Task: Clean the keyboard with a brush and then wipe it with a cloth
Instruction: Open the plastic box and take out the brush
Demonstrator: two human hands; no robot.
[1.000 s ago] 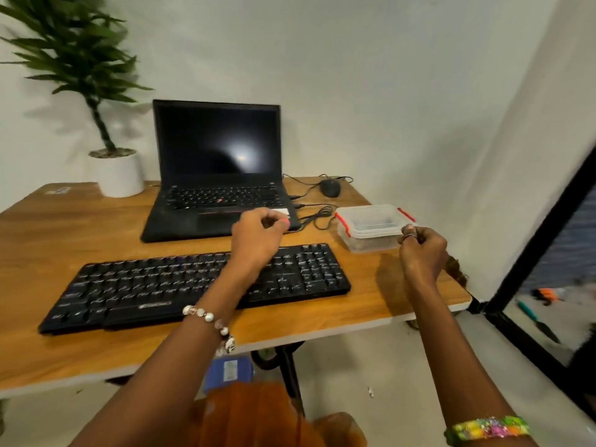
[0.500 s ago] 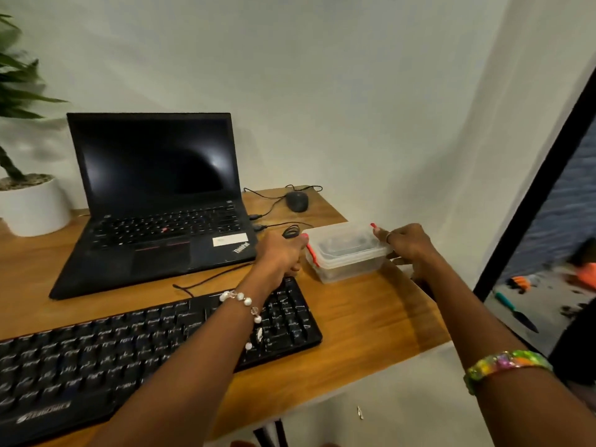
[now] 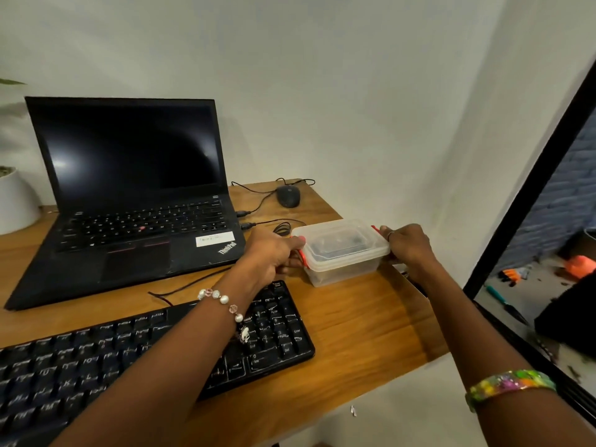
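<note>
Nearest the camera, a black full-size keyboard (image 3: pixel 154 353) with white-lettered keys lay flat on the front of the wooden desk (image 3: pixel 361 330), its number pad toward the right and its left part running out of view. Its keys looked dull, with faint pale marks on their tops. The person's left forearm crossed above the number pad, a bracelet of pale beads (image 3: pixel 222 301) on the wrist, while the right forearm reached in from the lower right with a multicoloured band (image 3: pixel 509 383) round it.

Just beyond the keyboard's right end stood a clear plastic container (image 3: pixel 343 253) with a clear lid and red side clips, resting on the desk near its right edge. Dark contents showed through the lid, too blurred to identify. The left hand (image 3: pixel 274 253) gripped the container's left end, fingers curled at the red clip. The right hand (image 3: pixel 408 245) gripped the right end in the same way, a ring on one finger.

Left of the container, an open black laptop (image 3: pixel 129 201) with a dark screen sat behind the keyboard, two cables plugged into its right side. Farther back, a black mouse (image 3: pixel 288 195) lay near the wall, and a white pot (image 3: pixel 16 201) stood at the far left edge
</note>
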